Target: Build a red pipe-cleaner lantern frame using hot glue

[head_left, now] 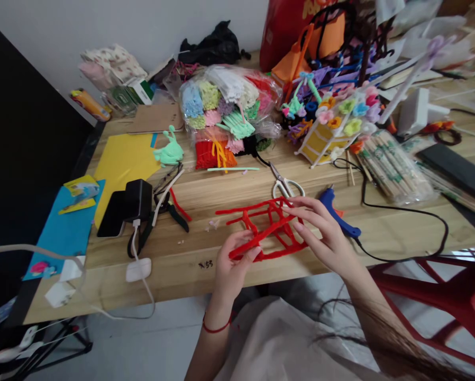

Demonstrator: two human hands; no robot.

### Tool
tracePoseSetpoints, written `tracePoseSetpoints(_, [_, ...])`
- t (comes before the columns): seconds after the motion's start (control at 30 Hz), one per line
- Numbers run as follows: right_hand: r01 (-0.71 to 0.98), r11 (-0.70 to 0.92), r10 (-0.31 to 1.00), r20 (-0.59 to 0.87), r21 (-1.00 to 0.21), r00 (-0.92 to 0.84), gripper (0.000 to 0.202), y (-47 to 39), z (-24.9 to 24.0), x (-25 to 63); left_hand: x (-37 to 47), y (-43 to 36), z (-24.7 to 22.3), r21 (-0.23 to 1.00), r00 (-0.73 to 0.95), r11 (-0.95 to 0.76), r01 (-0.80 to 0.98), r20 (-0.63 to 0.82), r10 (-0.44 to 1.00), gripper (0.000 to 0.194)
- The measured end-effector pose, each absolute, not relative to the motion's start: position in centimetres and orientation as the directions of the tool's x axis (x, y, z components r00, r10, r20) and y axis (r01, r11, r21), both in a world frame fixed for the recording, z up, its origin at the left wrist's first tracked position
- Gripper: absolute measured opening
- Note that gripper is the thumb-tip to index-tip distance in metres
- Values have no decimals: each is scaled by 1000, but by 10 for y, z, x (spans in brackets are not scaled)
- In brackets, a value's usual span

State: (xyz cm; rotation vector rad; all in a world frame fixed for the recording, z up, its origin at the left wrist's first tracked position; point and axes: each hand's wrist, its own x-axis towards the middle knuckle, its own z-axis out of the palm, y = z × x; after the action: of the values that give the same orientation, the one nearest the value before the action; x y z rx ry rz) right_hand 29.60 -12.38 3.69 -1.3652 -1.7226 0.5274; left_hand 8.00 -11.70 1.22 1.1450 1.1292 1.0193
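Note:
A red frame of fuzzy pipe cleaners, with long rods and crosspieces, is held above the table's front edge. My left hand grips its near left corner, thumb on top. At its right end my right hand touches the frame, with the fingers stretched along the rods and slightly apart. White-handled scissors lie just behind the frame. To the right of my right hand rests a blue glue gun with a black cord.
Bagged pipe cleaners lie at the back centre. A yellow-and-white rack with fuzzy flowers stands at back right, near bundled sticks. Pliers, a black phone and a charger with cables are on the left.

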Motion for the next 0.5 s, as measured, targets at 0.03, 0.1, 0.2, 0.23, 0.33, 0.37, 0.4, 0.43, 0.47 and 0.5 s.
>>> tracePoseSetpoints(0.03, [607, 307, 928, 372, -733, -22, 34, -125, 36, 299, 80, -115, 14, 993, 152, 112, -28, -106, 983, 28])
tracePoseSetpoints(0.1, [703, 223, 922, 379, -675, 72, 37, -127, 29, 311, 78, -112, 16, 998, 145, 53, -29, -48, 988, 26])
tracePoseSetpoints(0.2, [859, -38, 932, 293, -511, 216, 47, -133, 5, 336, 75, -109, 18, 999, 119, 3, -35, 1, 993, 27])
tracePoseSetpoints(0.23, [893, -96, 941, 253, -441, 226, 54, -137, -5, 345, 73, -108, 19, 999, 101, -5, -41, 9, 995, 27])
tracePoseSetpoints(0.33, [944, -128, 956, 217, -303, 199, 60, -146, -30, 364, 71, -105, 23, 997, 28, -51, -54, 52, 998, 28])
tracePoseSetpoints(0.37, [953, -124, 957, 221, -278, 189, 58, -148, -36, 369, 71, -105, 25, 996, 1, -75, -53, 75, 997, 28])
tracePoseSetpoints(0.4, [957, -120, 956, 228, -262, 183, 55, -149, -41, 372, 71, -105, 27, 994, -18, -99, -51, 98, 995, 28])
tracePoseSetpoints(0.43, [959, -123, 954, 236, -255, 185, 52, -149, -44, 375, 72, -105, 29, 992, -30, -120, -48, 118, 993, 29])
tracePoseSetpoints(0.47, [958, -130, 951, 241, -257, 193, 50, -149, -47, 377, 73, -105, 32, 990, -36, -137, -44, 136, 990, 29])
tracePoseSetpoints(0.5, [955, -138, 948, 243, -262, 204, 49, -148, -47, 379, 74, -105, 34, 987, -42, -154, -39, 152, 987, 28])
